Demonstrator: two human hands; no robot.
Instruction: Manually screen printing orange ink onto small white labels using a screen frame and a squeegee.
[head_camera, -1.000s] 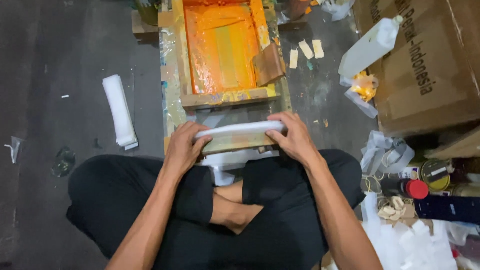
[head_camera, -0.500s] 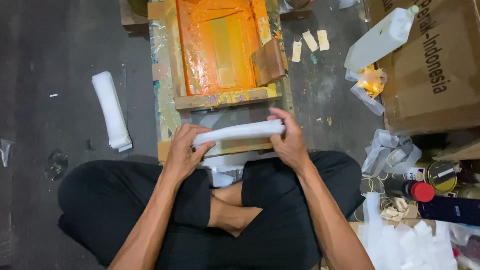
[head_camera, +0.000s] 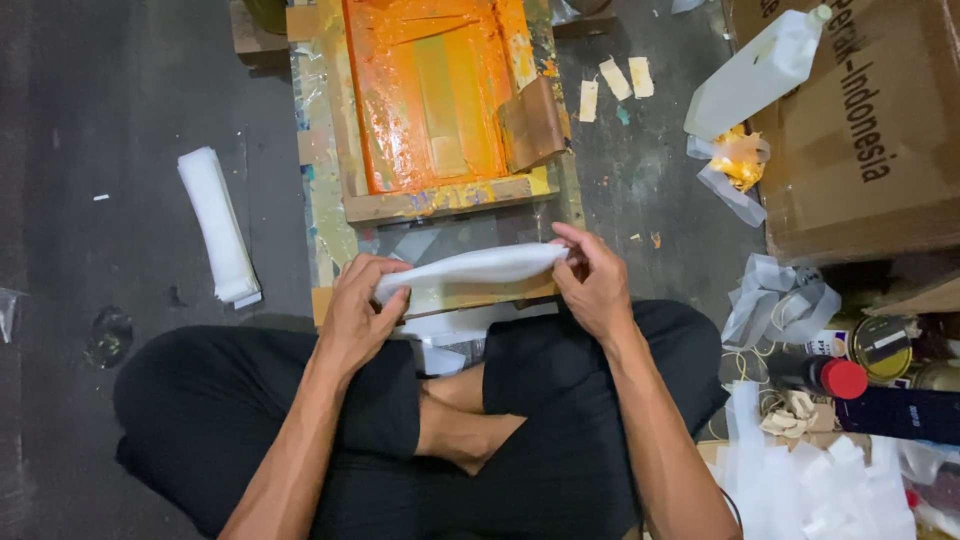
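Your left hand (head_camera: 362, 305) and right hand (head_camera: 592, 280) each pinch an end of the white plastic bundle (head_camera: 470, 267), lifted at 6 o'clock of the orange-inked screen frame (head_camera: 440, 110). Another white bundle (head_camera: 218, 226) lies on the floor at 9 o'clock.

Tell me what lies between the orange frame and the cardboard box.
In the head view: dark floor with three small pale scraps, between frame and box.

Even overhead light, sharp focus, dim floor, soft shadows.
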